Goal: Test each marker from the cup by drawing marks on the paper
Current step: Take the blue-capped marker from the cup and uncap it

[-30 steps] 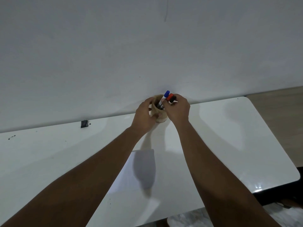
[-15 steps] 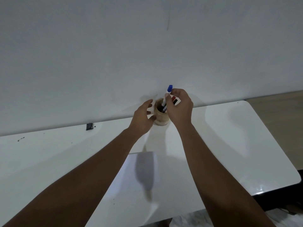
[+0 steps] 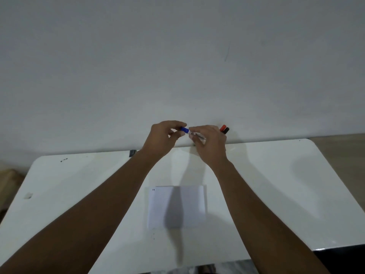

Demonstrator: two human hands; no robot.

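A blue-capped marker [image 3: 186, 131] lies level between both hands above the far edge of the white table [image 3: 276, 184]. My left hand [image 3: 162, 138] pinches its blue cap. My right hand [image 3: 209, 142] grips its white barrel. Just behind my right hand, the red and black tops of two other markers [image 3: 224, 129] stick up; the cup that holds them is hidden by that hand. A white sheet of paper [image 3: 158, 208] lies flat on the table below the hands, with small dark marks at its top left corner.
A plain white wall rises right behind the table. A small dark clip [image 3: 132, 153] sits at the table's far edge, left of my left wrist. A few dark specks [image 3: 63, 160] mark the far left corner. Floor shows at right and left.
My right hand lifted the blue-capped marker out of the cup and swung it level. My left hand left the cup and took hold of the cap. The view shifted right.
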